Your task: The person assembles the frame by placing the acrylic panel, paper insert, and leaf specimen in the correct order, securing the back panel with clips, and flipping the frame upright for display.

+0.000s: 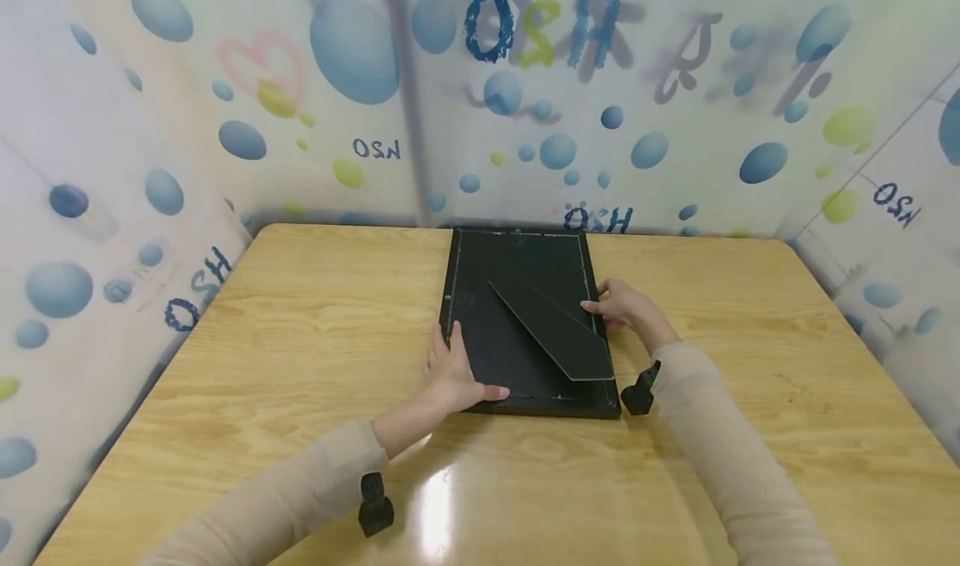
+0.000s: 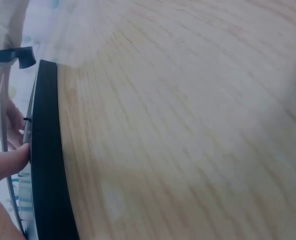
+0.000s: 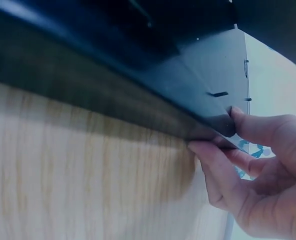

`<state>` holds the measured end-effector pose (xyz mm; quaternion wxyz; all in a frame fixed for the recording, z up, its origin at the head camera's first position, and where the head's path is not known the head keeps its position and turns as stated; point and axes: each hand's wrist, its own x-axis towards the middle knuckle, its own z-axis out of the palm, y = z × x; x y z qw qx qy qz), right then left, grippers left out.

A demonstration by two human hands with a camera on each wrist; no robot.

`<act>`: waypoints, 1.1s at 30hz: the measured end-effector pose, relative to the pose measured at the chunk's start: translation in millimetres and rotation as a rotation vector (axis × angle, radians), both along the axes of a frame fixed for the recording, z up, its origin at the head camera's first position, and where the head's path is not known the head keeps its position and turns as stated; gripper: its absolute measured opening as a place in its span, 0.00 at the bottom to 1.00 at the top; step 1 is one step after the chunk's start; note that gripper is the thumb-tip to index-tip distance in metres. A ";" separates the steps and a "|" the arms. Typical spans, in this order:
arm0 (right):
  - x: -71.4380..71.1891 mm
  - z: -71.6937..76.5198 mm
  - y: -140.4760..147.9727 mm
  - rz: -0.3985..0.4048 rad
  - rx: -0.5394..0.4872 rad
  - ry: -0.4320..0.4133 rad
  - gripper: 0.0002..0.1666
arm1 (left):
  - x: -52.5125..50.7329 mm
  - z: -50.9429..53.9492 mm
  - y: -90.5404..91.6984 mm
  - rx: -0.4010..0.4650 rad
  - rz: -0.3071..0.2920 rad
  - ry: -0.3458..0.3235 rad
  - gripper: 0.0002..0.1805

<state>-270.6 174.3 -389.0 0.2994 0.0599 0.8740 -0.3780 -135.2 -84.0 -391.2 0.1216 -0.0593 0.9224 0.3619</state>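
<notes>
A black picture frame lies face down on the wooden table, its back panel up. The easel stand on its back is tilted out from the panel. At the near left corner my left hand holds the frame, thumb on the back and fingers along the left side. My right hand grips the right edge, thumb on top. The right wrist view shows this hand with fingertips under the edge, and a small metal tab on the back. The picture side is hidden.
The wooden table reaches out on both sides of the frame. Behind it stands a wall covering printed with blue and green bubbles. A black wrist camera hangs at the left sleeve, and another camera at the right.
</notes>
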 end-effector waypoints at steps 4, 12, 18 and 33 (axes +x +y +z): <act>8.2 0.0 -2.7 0.002 -0.001 0.005 0.34 | 0.4 -0.1 0.3 -0.007 0.009 -0.015 0.66; 15.0 10.6 -4.7 -0.022 0.068 0.008 0.32 | -4.2 -1.3 -4.4 -0.008 0.001 0.022 0.68; 2.9 11.3 -2.1 -0.009 0.100 0.016 0.32 | -21.0 5.5 -20.5 0.094 0.007 0.005 0.63; 9.6 9.6 -7.9 -0.021 0.088 0.005 0.33 | -73.0 -2.5 -60.7 0.309 0.015 -0.177 0.38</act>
